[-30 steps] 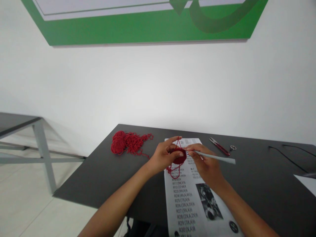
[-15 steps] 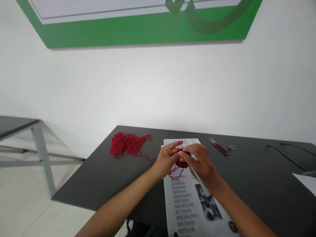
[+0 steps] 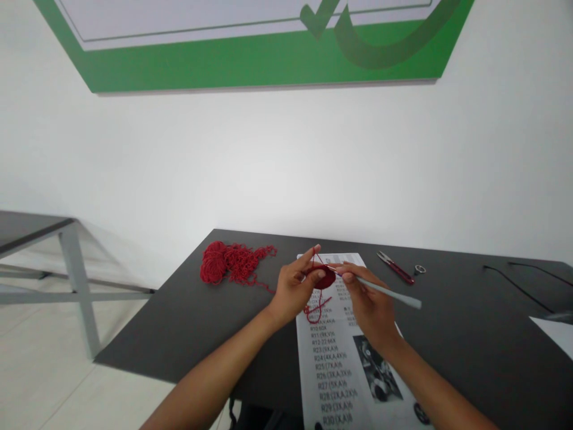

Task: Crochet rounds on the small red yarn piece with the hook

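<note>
My left hand (image 3: 294, 285) pinches a small round piece of dark red crochet (image 3: 323, 277), with a strand of yarn running up over its raised index finger. In my right hand (image 3: 367, 301) is a crochet hook (image 3: 394, 293) with a pale handle, held like a pen; its metal tip meets the top edge of the crochet piece. A loose red tail (image 3: 319, 313) dangles below the piece over the printed pattern sheet (image 3: 331, 364). At the left of the table lies the red yarn ball (image 3: 213, 263) beside a tangled heap of yarn (image 3: 242, 263), from which a strand leads to my left hand.
Red-handled thread snips (image 3: 396, 267) and a small metal ring (image 3: 419, 270) lie behind my right hand on the dark table (image 3: 452, 322). Eyeglasses (image 3: 519, 286) and a white paper (image 3: 555, 334) are at the right edge. Another table (image 3: 36, 230) stands to the left.
The crochet hook has swung from pointing down toward me to lying out to the right. My right hand has turned and moved slightly away from my left, showing more of the crochet piece.
</note>
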The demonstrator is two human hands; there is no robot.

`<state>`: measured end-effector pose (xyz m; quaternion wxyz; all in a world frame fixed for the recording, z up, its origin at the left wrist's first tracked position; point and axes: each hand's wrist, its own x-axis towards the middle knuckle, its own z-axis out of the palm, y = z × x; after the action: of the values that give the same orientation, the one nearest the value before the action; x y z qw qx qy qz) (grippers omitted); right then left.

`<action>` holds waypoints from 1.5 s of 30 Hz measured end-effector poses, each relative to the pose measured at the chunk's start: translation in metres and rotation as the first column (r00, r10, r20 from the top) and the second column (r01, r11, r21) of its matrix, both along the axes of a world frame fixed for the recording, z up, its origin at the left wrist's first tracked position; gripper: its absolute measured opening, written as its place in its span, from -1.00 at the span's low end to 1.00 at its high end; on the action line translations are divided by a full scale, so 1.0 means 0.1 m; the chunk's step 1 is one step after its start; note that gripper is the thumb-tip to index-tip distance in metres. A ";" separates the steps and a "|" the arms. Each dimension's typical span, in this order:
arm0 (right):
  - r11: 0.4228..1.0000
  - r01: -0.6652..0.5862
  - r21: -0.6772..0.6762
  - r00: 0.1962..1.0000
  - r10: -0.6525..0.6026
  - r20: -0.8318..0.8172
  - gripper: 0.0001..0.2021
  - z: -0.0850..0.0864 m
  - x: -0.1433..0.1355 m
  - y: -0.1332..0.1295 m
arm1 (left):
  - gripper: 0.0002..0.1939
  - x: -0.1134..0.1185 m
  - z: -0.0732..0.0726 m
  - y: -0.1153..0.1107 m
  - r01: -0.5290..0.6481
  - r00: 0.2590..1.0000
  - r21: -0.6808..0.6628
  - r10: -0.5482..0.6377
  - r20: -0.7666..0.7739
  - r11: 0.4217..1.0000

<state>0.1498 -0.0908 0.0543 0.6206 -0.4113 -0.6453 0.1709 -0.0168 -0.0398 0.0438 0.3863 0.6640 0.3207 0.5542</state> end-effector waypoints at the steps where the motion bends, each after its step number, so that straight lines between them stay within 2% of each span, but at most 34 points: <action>1: 0.998 -0.024 -0.056 0.999 0.023 -0.023 -0.84 0.02 0.00 0.00 | -0.46 -0.01 0.00 0.02 -0.022 1.000 0.013 0.022 -0.002 1.000; 4: 0.990 -0.027 -0.138 0.999 0.032 0.039 -0.85 0.01 -0.01 0.01 | -0.55 -0.05 0.01 0.07 -0.094 0.994 0.117 0.100 -0.043 0.989; 8: 1.000 -0.007 -0.011 0.974 0.009 0.225 -0.85 -0.08 -0.05 0.02 | -0.61 -0.10 0.04 0.12 -0.136 0.982 0.231 0.162 -0.097 0.963; 11: 1.000 -0.018 0.019 0.973 0.013 0.229 -0.83 -0.10 -0.07 -0.02 | -0.63 -0.11 0.07 0.12 -0.154 0.975 0.236 0.186 -0.119 0.959; 13: 0.998 -0.028 -0.058 0.988 0.037 0.151 -0.79 -0.08 -0.04 -0.03 | -0.64 -0.10 0.08 0.10 -0.152 0.976 0.209 0.180 -0.124 0.966; 15: 0.985 -0.098 -0.145 0.995 0.097 -0.011 -0.77 -0.05 0.00 -0.01 | -0.65 -0.07 0.08 0.08 -0.140 0.982 0.155 0.157 -0.105 0.978; 18: 0.924 -0.328 -0.195 0.909 0.252 -0.331 -0.76 0.00 0.07 0.08 | -0.64 -0.02 0.05 0.05 -0.083 0.995 0.031 0.084 -0.045 0.996; 20: 0.889 -0.418 -0.187 0.848 0.307 -0.433 -0.75 0.00 0.10 0.14 | -0.64 0.01 0.02 0.04 -0.030 0.999 -0.041 0.029 -0.014 0.999; 21: 0.885 -0.424 -0.189 0.846 0.313 -0.432 -0.74 0.00 0.10 0.16 | -0.65 0.02 0.02 0.03 -0.012 1.000 -0.060 0.012 -0.005 0.998; 23: 0.903 -0.382 -0.197 0.883 0.293 -0.368 -0.72 -0.02 0.11 0.18 | -0.65 0.03 0.01 0.01 0.005 1.000 -0.056 -0.006 -0.006 0.998; 26: 0.941 -0.279 -0.193 0.944 0.232 -0.233 -0.71 -0.01 0.10 0.16 | -0.64 0.02 0.03 -0.03 -0.013 0.999 0.021 0.014 -0.052 1.000; 29: 0.980 -0.159 -0.122 0.985 0.149 -0.086 -0.75 0.02 0.08 0.10 | -0.64 0.02 0.02 -0.08 -0.059 0.992 0.142 0.074 -0.106 0.988; 31: 0.998 -0.043 -0.051 0.998 0.045 0.035 -0.78 0.02 0.05 0.07 | -0.64 0.04 0.00 -0.10 -0.070 0.991 0.163 0.087 -0.099 0.984; 32: 1.000 0.022 -0.006 0.995 -0.021 0.096 -0.80 0.00 0.03 0.05 | -0.64 0.06 -0.02 -0.10 -0.059 0.995 0.126 0.068 -0.067 0.990; 34: 0.986 0.126 0.108 0.968 -0.146 0.205 -0.81 -0.05 -0.01 0.03 | -0.60 0.10 -0.04 -0.10 0.025 0.998 -0.034 -0.023 0.059 0.999; 36: 0.970 0.136 0.201 0.945 -0.188 0.267 -0.81 -0.10 -0.03 0.01 | -0.52 0.14 -0.05 -0.09 0.177 0.962 -0.211 -0.124 0.243 0.961; 39: 0.977 0.064 0.202 0.954 -0.119 0.276 -0.79 -0.09 -0.01 -0.01 | -0.42 0.12 -0.02 -0.06 0.288 0.920 -0.281 -0.183 0.345 0.916; 42: 0.989 -0.104 0.100 0.980 0.085 0.183 -0.80 0.01 0.06 0.00 | -0.38 0.06 0.04 -0.05 0.367 0.893 -0.288 -0.248 0.375 0.885; 45: 0.965 -0.258 0.040 0.966 0.257 0.040 -0.83 0.07 0.13 0.04 | -0.33 -0.01 0.12 -0.07 0.441 0.866 -0.294 -0.316 0.388 0.848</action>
<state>0.1630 -0.0870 0.0615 0.5911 -0.3130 -0.7074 0.2286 -0.0174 -0.0465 0.0559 0.6554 0.5283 0.2129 0.4960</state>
